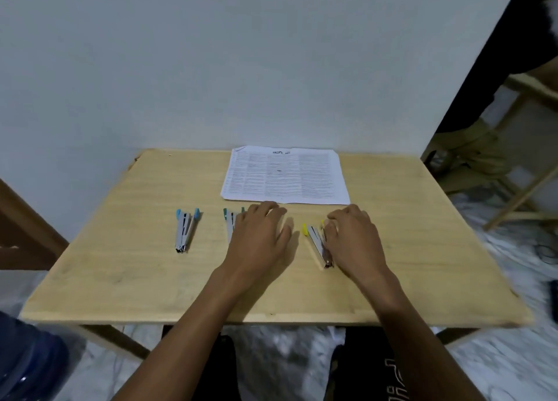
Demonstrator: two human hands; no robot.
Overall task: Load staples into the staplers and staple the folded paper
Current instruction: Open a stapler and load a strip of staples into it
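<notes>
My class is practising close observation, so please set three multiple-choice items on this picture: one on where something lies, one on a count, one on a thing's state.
1. Where does the printed paper lie?
A) at the far edge of the table
B) in the person's lap
C) on the floor

2. How many staplers lie on the table?
A) two
B) three
C) five

3. The blue-tipped stapler is
A) held in the air
B) lying untouched
C) standing on the paper

Answers:
1 A: the sheet lies flat at the far edge, beyond both hands.
2 B: the blue-tipped stapler, the teal-tipped stapler and the yellow-tipped stapler lie in a row.
3 B: the left hand covers the teal one and the right hand is at the yellow one, so neither is near the blue.
</notes>
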